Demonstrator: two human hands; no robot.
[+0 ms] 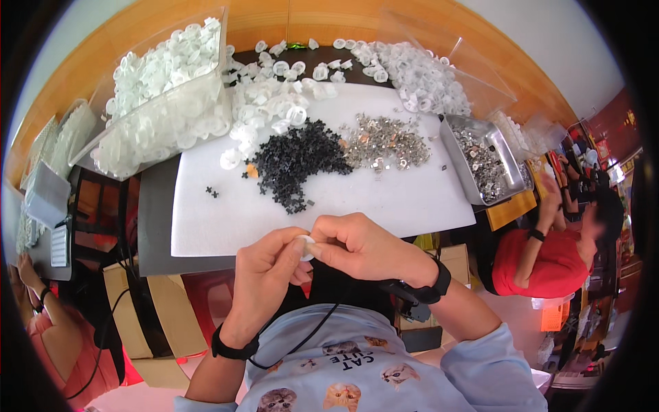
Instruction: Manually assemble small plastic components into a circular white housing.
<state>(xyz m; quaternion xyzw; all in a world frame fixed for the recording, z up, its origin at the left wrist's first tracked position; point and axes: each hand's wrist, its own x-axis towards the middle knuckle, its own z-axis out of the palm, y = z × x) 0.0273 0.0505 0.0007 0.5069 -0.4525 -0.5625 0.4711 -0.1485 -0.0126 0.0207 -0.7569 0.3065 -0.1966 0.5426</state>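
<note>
- A wooden counter [82, 89] carries a white mat [384, 199].
- On the mat's far left stands a clear bin [165, 96] of white rings.
- At the mat's middle lie black pieces [298, 161] beside metal pieces [384, 141].
- Below the mat's near edge, the left hand [264, 275] and right hand [364, 244] pinch one white ring [304, 247] together.
- The ring could slip, since only fingertips hold it.
</note>
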